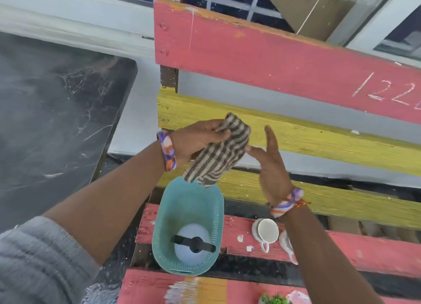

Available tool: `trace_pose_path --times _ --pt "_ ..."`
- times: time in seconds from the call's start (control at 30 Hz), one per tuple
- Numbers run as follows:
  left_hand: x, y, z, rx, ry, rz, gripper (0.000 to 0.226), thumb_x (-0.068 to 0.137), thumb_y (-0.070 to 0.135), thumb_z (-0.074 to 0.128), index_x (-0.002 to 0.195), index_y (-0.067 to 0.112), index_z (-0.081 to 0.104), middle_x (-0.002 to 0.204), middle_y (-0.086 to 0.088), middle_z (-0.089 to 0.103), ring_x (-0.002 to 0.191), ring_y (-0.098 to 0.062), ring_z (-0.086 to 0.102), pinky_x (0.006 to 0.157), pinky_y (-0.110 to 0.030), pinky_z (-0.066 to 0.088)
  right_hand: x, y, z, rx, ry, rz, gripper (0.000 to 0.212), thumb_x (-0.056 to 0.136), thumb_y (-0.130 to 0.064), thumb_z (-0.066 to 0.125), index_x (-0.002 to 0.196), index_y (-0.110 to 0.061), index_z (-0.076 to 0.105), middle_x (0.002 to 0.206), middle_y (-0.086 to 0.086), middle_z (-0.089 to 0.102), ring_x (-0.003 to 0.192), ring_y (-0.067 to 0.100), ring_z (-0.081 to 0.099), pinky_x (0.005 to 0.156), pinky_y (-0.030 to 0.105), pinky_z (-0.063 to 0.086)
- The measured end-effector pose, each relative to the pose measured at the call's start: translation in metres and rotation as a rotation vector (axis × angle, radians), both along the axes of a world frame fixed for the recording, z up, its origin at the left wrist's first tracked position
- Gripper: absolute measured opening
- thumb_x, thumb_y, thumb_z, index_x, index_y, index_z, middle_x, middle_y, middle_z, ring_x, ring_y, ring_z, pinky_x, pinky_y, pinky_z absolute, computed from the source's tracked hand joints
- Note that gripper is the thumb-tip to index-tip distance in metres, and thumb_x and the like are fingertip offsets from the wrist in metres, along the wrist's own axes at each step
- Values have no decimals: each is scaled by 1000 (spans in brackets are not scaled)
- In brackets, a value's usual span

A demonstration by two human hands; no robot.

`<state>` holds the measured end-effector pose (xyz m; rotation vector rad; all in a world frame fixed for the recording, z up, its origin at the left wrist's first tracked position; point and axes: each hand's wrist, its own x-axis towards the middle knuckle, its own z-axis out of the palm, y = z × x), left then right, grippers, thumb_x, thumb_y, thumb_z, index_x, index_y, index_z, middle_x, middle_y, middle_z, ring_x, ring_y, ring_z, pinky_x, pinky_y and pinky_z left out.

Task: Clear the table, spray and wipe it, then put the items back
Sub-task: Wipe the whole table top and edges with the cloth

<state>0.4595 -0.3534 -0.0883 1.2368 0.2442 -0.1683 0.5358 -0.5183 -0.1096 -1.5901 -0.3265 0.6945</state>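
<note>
Dark worktop (45, 112) at far left, bare surface showing. Left hand (196, 139) closed on striped cloth (218, 151), cloth hanging above teal basket (216, 212). Spray bottle (193, 242) upright inside basket; basket on pink and yellow slatted bench (341, 246). Right hand (271, 164) open, fingers spread, fingertips just beside cloth edge. White cup (267, 232) on bench below right wrist. Small green plant (274, 300) at bottom edge.

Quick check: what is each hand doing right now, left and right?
Left hand: closed on the striped cloth, held above the teal basket.
Right hand: open, fingers extended, beside the cloth, holding nothing.
</note>
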Motion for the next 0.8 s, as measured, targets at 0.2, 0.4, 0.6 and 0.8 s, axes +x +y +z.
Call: trace_pose_path --times 0.2,0.4,0.6,0.8 --pt "0 26 12 70 -92 -216 21 76 12 63 96 13 68 88 7 75 85 -9 69 82 -20 55 33 -18 30 -268 -248 542 31 74 3 70 91 -22 64 90 -11 70 87 -1 61 83 9 43" --pt "-1 8 22 369 -111 -524 35 76 21 62 111 21 60 93 16 73 93 -5 67 87 -22 52 29 -15 43 -695 -954 483 23 73 -17 75 95 -22 69 85 1 51 88 28 52 73 35 40" --pt "-13 -13 36 513 -157 -476 60 73 45 68 116 4 62 113 -20 68 103 -41 63 95 -50 49 8 -22 71 -988 -990 620 15 90 -29 52 97 -38 62 78 0 68 77 25 66 59 25 41" --pt "-21 -29 39 686 -129 -461 17 91 17 52 100 11 65 71 8 70 63 1 65 67 -14 52 6 -36 69 -572 195 498 24 95 -6 40 92 -15 62 81 2 70 79 16 64 61 31 55"
